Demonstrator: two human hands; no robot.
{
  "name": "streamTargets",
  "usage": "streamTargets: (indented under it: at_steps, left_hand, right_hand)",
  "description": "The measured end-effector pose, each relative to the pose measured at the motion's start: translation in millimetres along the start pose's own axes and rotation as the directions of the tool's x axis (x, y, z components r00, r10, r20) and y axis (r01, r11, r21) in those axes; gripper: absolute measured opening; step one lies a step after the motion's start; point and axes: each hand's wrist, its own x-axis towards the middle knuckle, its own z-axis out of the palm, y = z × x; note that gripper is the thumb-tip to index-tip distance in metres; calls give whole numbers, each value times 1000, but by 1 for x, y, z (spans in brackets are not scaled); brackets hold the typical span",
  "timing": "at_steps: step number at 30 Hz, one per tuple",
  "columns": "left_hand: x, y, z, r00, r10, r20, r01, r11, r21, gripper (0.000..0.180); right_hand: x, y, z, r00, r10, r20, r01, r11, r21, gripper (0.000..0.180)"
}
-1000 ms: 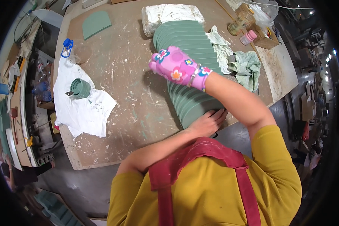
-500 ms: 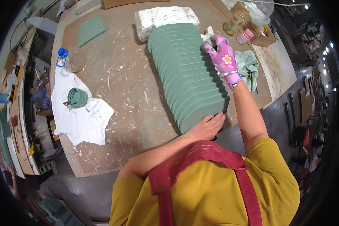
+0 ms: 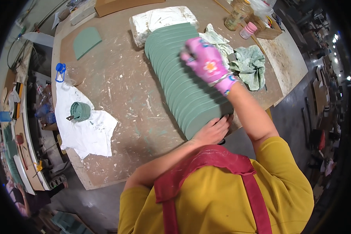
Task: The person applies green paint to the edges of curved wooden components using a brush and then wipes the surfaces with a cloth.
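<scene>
Bare left hand [image 3: 212,132] presses flat on green slab row's [image 3: 179,78] near end; gloved right hand [image 3: 206,64] fisted above, table edge [image 3: 279,99] close.

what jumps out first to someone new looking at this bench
The long row of green tiles standing on edge across the middle of the worktable. The right hand in a pink flowered glove rests on top of the row, while the bare left hand braces its near end. Left of them, a white cloth carries a green tape roll.
</scene>
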Motion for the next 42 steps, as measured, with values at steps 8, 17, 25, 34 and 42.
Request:
streamTargets:
  at_steps: [8, 17, 25, 34, 42]
  left_hand:
    - [-1, 2, 0, 998, 10, 55, -9, 1000, -27, 41]
    - [6, 3, 0, 999, -27, -35, 27, 1000, -5, 39]
    - [7, 3, -8, 993, 17, 121, 2, 989, -149, 42]
    - [2, 2, -2, 996, 22, 89, -17, 999, -48, 42]
    - [5, 3, 0, 999, -33, -12, 33, 999, 8, 42]
  right_hand:
    - [6, -14, 6, 990, -95, -103, 95, 995, 1, 23]
    - [-3, 42, -34, 974, 138, -180, -163, 978, -128, 23]
    - [31, -38, 79, 903, -279, 328, 197, 945, 261, 28]
    - [37, 19, 5, 988, 153, -3, -152, 979, -134, 28]
    - [13, 54, -24, 964, 216, -157, -238, 962, -135, 32]
